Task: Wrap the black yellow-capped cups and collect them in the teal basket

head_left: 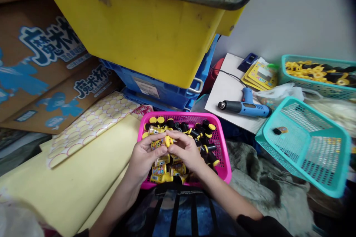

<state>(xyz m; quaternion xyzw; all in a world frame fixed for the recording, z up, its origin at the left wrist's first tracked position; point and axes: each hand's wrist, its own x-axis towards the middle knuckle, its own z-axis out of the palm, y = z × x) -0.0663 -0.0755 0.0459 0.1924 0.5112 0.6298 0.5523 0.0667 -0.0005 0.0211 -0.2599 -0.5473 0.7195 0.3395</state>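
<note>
From my head camera, my left hand [144, 155] and right hand [185, 150] are closed together on a yellow-capped labelled cylinder [160, 143], held just above the pink plastic basket [227, 163]. My fingers hide part of it, so a slip could drop it into the loose black-and-yellow pieces [201, 133], and my wrists could tip the basket if they press it. A teal mesh basket [303, 144] sits to the right, and a blue heat gun [244, 107] lies beyond.
</note>
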